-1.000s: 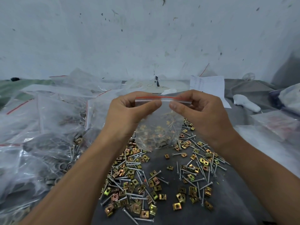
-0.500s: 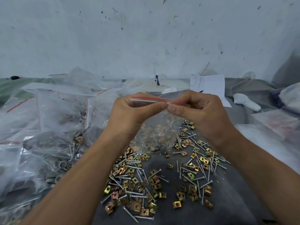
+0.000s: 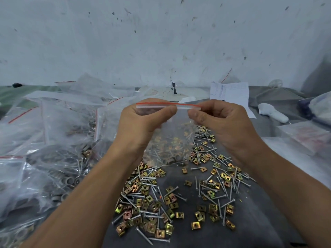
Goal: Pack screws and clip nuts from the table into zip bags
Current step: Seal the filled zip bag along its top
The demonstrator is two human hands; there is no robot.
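Screws (image 3: 143, 212) and clip nuts (image 3: 195, 225), too many to count, litter the near worktop (image 3: 250, 230) between both forearms. Above them, left hand (image 3: 141, 120) and right hand (image 3: 223, 120) pinch one zip bag (image 3: 168, 140) by its red-striped top edge; filled bags (image 3: 44, 140) crowd the left side.

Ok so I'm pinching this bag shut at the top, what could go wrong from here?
1. The left hand and right hand pinch the zip bag only along its red-lined strip; if the seal is incomplete, the hardware inside could spill out.
2. Screws inside may poke through the thin plastic.
3. The hanging bag could drag through the loose screws and clip nuts on the table.
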